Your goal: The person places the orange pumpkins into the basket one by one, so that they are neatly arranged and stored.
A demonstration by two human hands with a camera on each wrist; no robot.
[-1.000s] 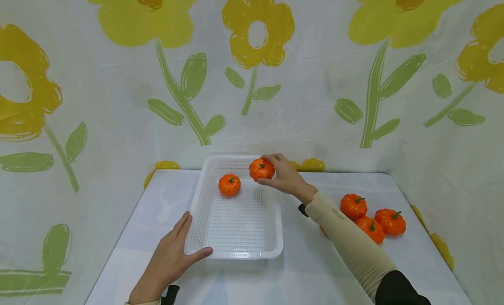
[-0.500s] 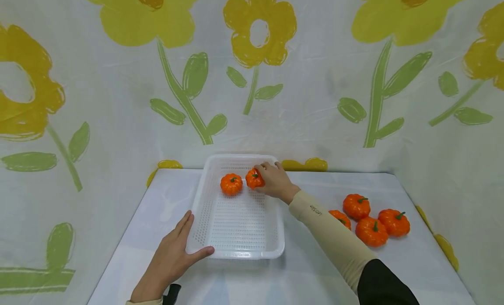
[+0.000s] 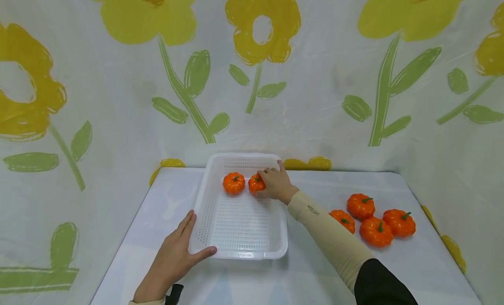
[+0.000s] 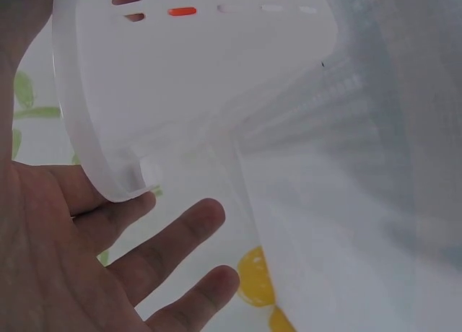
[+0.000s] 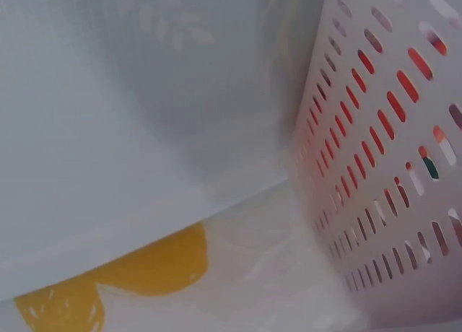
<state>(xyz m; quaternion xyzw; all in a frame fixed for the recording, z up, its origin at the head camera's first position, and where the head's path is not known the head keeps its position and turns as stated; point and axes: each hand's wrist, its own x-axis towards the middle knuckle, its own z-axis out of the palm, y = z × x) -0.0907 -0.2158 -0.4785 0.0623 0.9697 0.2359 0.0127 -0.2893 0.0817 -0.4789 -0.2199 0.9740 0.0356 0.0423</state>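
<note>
A person's right hand (image 3: 277, 184) has just lowered a glossy orange ribbed pumpkin with a green stem (image 3: 255, 185) into a white perforated plastic basket (image 3: 252, 255), close to another pumpkin (image 3: 234, 184), apparently leaving four more pumpkins (image 3: 376, 232) to move from the pale desk (image 3: 311, 265). Its grip curls round the pumpkin, hiding the right side, so any loosening cannot be told; the left hand (image 3: 173, 257) touches the basket's near-left corner, fingers straight.

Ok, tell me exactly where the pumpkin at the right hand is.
In the head view, that orange pumpkin is inside the white basket, toward its far end, just right of the second pumpkin, under the right hand.
</note>
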